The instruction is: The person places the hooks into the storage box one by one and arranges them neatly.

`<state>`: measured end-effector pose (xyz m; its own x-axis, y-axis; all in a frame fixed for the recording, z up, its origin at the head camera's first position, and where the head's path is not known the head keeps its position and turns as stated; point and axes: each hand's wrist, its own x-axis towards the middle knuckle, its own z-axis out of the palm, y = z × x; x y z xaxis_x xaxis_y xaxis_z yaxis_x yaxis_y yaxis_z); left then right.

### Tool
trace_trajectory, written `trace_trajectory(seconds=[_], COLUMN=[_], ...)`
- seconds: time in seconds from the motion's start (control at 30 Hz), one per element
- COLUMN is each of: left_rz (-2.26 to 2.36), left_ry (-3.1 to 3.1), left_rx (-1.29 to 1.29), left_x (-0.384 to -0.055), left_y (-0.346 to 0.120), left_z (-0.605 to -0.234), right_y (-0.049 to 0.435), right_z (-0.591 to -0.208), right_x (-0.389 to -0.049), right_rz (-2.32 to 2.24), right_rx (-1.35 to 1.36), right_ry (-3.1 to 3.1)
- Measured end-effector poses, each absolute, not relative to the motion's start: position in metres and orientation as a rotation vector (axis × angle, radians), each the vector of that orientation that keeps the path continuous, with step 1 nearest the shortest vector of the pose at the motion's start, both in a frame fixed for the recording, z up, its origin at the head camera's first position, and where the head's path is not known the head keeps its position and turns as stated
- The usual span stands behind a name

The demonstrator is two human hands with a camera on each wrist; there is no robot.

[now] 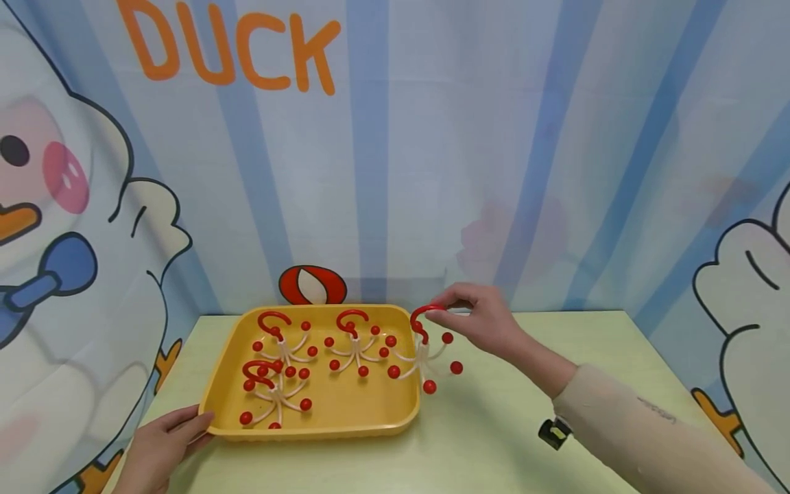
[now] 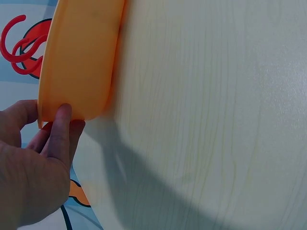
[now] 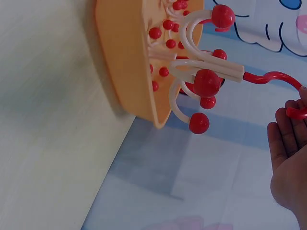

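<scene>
My right hand [image 1: 478, 317] pinches the red hook of a white hanger-like piece [image 1: 422, 351] whose curved arms end in red balls. This piece hangs at the right rim of a yellow tray [image 1: 370, 431]; in the right wrist view its white stem [image 3: 230, 70] and balls are seen from the side, apart from the table. At the tray's front left corner my left hand [image 1: 165, 446] grips the wall, with the thumb at the rim and fingers against the outside [image 2: 79, 62]. Inside the tray stand similar hooked pieces: one at back left [image 1: 284, 350], one at back middle [image 1: 355, 348], one at front left [image 1: 276, 396].
The tray rests on a pale wood-grain table [image 1: 494, 425]. Behind the table rises a blue-striped cloth backdrop [image 1: 420, 171] with cartoon ducks and orange lettering. A small black device [image 1: 554, 433] sits under the right sleeve.
</scene>
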<state>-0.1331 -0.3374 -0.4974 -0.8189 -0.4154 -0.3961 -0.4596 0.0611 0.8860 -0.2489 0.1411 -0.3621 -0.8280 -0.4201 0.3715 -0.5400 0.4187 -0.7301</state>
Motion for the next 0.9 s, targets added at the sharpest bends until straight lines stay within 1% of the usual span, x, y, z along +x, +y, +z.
trace_trajectory(seconds=[0.47,0.9], left_rz=[1.869,1.859], left_ry=[2.283,2.293], left_rx=[-0.953,-0.959], left_x=[-0.132,-0.132], left_y=[-0.332,-0.333], left_z=[-0.492,-0.495], right_y=[0.086,0.048], right_z=[-0.366,-0.380], right_x=[-0.243,-0.242], right_rz=[1.415,1.454], right_rx=[1.031,1.060], right_ry=[-2.473,-2.485])
